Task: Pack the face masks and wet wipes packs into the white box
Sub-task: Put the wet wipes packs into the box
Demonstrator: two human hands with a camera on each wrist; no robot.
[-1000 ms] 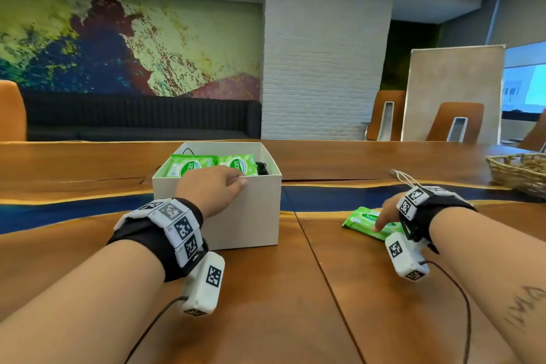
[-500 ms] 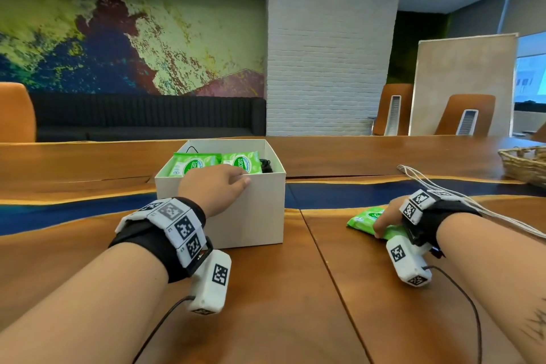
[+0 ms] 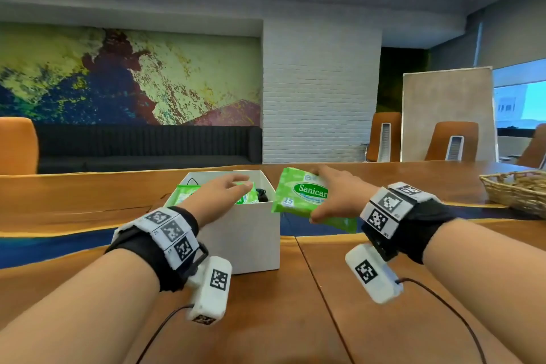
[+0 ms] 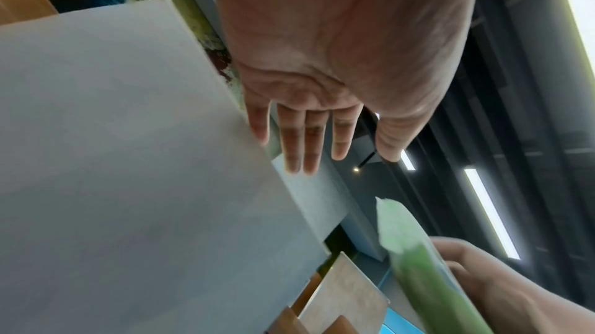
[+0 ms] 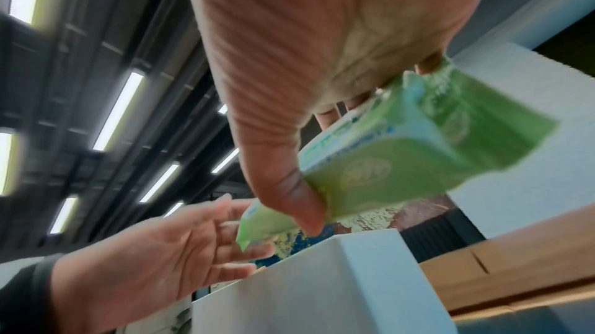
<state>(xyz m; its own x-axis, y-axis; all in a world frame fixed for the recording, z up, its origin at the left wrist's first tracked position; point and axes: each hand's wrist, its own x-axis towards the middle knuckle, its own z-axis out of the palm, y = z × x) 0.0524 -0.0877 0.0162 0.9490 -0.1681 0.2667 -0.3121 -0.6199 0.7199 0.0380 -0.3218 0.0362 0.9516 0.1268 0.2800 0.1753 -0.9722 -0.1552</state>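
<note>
The white box [image 3: 245, 241] stands open on the wooden table, with green wet wipes packs [image 3: 184, 193] and something black [image 3: 262, 194] inside. My right hand [image 3: 334, 199] grips another green wet wipes pack [image 3: 298, 196] in the air, just right of the box's top edge. The right wrist view shows thumb and fingers clamped round this pack [image 5: 402, 164]. My left hand [image 3: 220, 195] hovers over the box's opening with fingers straight, holding nothing; the left wrist view shows its flat palm [image 4: 322, 72] beside the box wall [image 4: 128, 187].
A wicker basket [image 3: 517, 190] sits at the far right of the table [image 3: 295, 319]. Orange chairs [image 3: 452, 142] and a pale board stand behind the table; a dark sofa lines the back wall. Cables trail from both wrist cameras.
My right hand has lifted the wet wipes pack off the table and carried it left, up to the box. My left hand has risen from the box's front rim and straightened its fingers.
</note>
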